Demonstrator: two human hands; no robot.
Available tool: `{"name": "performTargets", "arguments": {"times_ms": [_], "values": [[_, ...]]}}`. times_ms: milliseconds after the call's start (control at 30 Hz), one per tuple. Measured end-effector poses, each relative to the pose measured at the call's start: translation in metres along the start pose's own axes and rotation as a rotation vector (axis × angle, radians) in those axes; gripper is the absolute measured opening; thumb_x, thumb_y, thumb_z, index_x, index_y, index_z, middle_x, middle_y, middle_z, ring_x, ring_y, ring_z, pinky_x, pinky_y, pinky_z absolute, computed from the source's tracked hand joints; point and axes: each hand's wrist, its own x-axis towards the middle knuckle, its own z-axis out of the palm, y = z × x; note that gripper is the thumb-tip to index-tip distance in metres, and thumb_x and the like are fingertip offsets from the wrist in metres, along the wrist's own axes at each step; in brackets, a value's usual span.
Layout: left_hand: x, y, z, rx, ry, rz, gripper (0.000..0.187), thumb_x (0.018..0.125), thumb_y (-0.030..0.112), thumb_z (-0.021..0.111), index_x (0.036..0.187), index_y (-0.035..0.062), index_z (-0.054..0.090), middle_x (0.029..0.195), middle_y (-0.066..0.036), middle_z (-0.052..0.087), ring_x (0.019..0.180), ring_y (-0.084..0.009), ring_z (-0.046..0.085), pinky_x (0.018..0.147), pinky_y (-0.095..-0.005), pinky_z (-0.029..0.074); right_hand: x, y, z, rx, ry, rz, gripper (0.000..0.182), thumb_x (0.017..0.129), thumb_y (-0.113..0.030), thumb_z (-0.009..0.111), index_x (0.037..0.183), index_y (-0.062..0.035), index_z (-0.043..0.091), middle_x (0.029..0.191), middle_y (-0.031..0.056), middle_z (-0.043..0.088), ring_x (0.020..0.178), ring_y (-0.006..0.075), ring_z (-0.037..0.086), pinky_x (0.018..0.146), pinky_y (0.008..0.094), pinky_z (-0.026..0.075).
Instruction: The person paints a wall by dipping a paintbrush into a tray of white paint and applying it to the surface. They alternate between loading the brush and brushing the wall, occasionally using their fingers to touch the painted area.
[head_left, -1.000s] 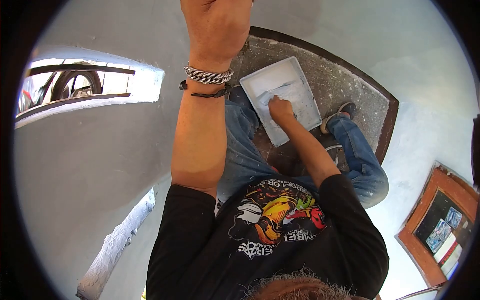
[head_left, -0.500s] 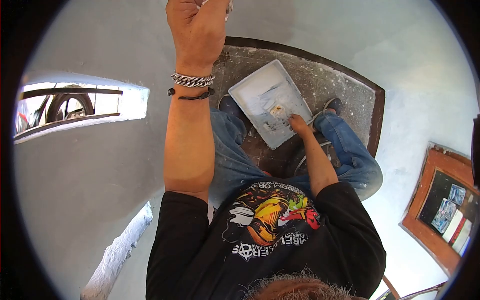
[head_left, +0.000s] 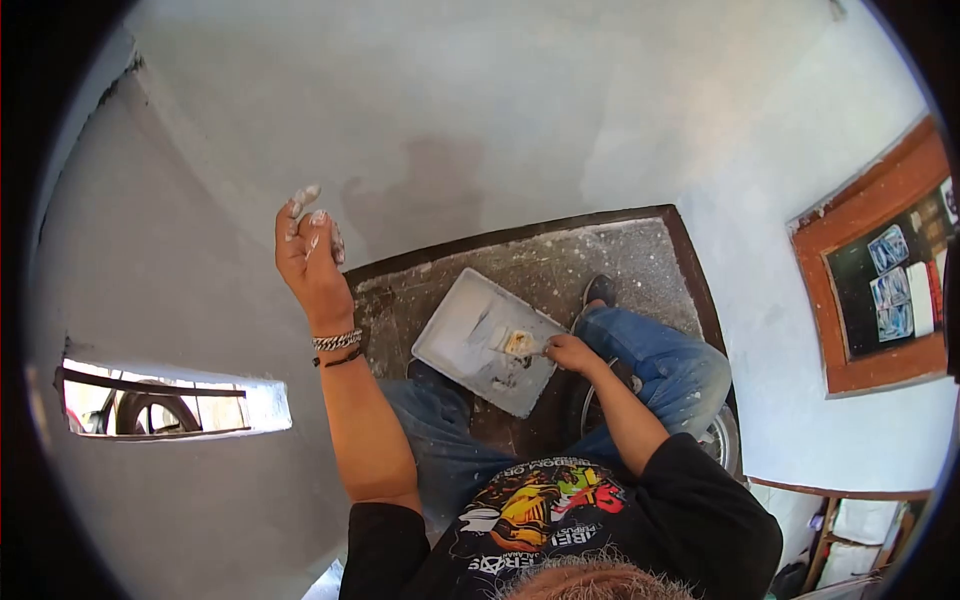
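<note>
My left hand is raised in front of the grey wall, its fingers bent and apart, with white paste on the fingertips. I see nothing held in it. A silver chain and a dark band circle that wrist. My right hand is closed on the right edge of a shallow light-grey tray. The tray is tilted between my legs, with whitish smears inside. Near my right fingers lies a small yellowish-white patch or piece, too small to identify.
Pale painted wall surrounds the speckled dark floor. A narrow slot opening at left shows a wheel outside. An orange-brown wooden frame is on the right. A spoked wheel stands by my right leg.
My left hand has come down and left from the top edge, and its fingers now show. The view has tilted up, showing more wall. My right hand stays on the tray.
</note>
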Motion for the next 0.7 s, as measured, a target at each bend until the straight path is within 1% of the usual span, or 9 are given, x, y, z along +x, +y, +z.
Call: {"name": "performTargets", "arguments": {"times_ms": [33,133,200,233,267,367,433,567,700], "values": [[-0.001,0.000,0.000,0.001,0.001,-0.001,0.027,0.093,0.009,0.053,0.117,-0.0034,0.055,0.062,0.003,0.047,0.056,-0.0029,0.038,0.050,-0.0188,0.031,-0.012,-0.008,-0.009,0.053,0.002,-0.027,0.031,0.085,-0.028,0.060,0.094,0.0009,0.067,0.083,0.0120,0.068,0.067,0.0245,0.064,0.062,0.0389,0.049],[-0.002,0.000,0.002,0.000,0.011,-0.013,0.027,0.093,0.009,0.053,0.117,-0.0036,0.054,0.062,0.004,0.046,0.057,-0.0026,0.038,0.050,-0.0187,0.031,-0.041,-0.037,-0.042,0.268,0.020,-0.059,0.025,0.081,-0.021,0.068,0.097,-0.0007,0.066,0.080,0.0069,0.065,0.068,0.0195,0.060,0.062,0.0354,0.047],[-0.003,0.001,0.001,-0.001,0.012,-0.024,0.027,0.093,0.008,0.053,0.117,-0.0035,0.054,0.062,0.004,0.046,0.057,-0.0023,0.037,0.051,-0.0186,0.031,-0.066,-0.076,-0.076,0.179,0.120,-0.097,0.027,0.079,-0.017,0.072,0.099,-0.0004,0.065,0.084,0.0056,0.066,0.074,0.0163,0.060,0.068,0.0321,0.047],[-0.003,0.001,0.001,-0.004,0.009,-0.024,0.027,0.093,0.008,0.053,0.117,-0.0035,0.054,0.062,0.005,0.045,0.057,-0.0021,0.037,0.051,-0.0185,0.031,-0.064,-0.078,-0.090,0.139,0.231,-0.229,0.028,0.077,-0.019,0.075,0.099,-0.0033,0.067,0.084,0.0086,0.069,0.076,0.0182,0.063,0.070,0.0341,0.049],[-0.004,0.001,0.000,-0.008,0.006,-0.025,0.026,0.093,0.008,0.053,0.117,-0.0034,0.054,0.062,0.005,0.045,0.057,-0.0020,0.037,0.051,-0.0185,0.031,-0.074,-0.103,-0.114,0.100,0.274,-0.224,0.028,0.077,-0.019,0.075,0.100,-0.0039,0.068,0.088,0.0106,0.070,0.083,0.0190,0.064,0.077,0.0347,0.049],[-0.004,0.000,-0.001,-0.007,-0.005,-0.028,0.026,0.093,0.008,0.053,0.117,-0.0029,0.054,0.063,0.005,0.044,0.057,-0.0018,0.037,0.051,-0.0184,0.031,-0.081,-0.161,-0.185,-0.155,0.497,-0.324,0.030,0.081,-0.028,0.070,0.100,-0.0056,0.067,0.087,0.0167,0.068,0.080,0.0284,0.065,0.075,0.0395,0.049],[-0.003,-0.001,-0.002,-0.017,-0.003,-0.025,0.026,0.093,0.008,0.053,0.117,-0.0026,0.054,0.063,0.005,0.044,0.057,-0.0018,0.036,0.050,-0.0183,0.031,-0.085,-0.210,-0.235,-0.296,0.615,-0.285,0.034,0.083,-0.033,0.066,0.102,-0.0049,0.066,0.088,0.0188,0.068,0.083,0.0333,0.065,0.076,0.0417,0.050],[-0.003,-0.003,-0.005,-0.016,-0.013,-0.025,0.025,0.093,0.008,0.052,0.116,-0.0020,0.055,0.063,0.005,0.044,0.056,-0.0018,0.036,0.049,-0.0183,0.030,-0.059,-0.276,-0.328,-0.588,0.899,-0.374,0.041,0.086,-0.039,0.058,0.100,-0.0011,0.066,0.092,0.0225,0.068,0.090,0.0393,0.064,0.078,0.0459,0.050],[-0.001,-0.006,-0.008,0.004,-0.004,-0.018,0.025,0.094,0.010,0.051,0.116,-0.0020,0.055,0.064,0.004,0.045,0.055,-0.0024,0.037,0.049,-0.0190,0.030,-0.109,-0.344,-0.374,-0.627,0.844,-0.343,0.039,0.087,-0.036,0.057,0.097,0.0002,0.067,0.094,0.0237,0.067,0.093,0.0387,0.064,0.081,0.0459,0.050]]}}
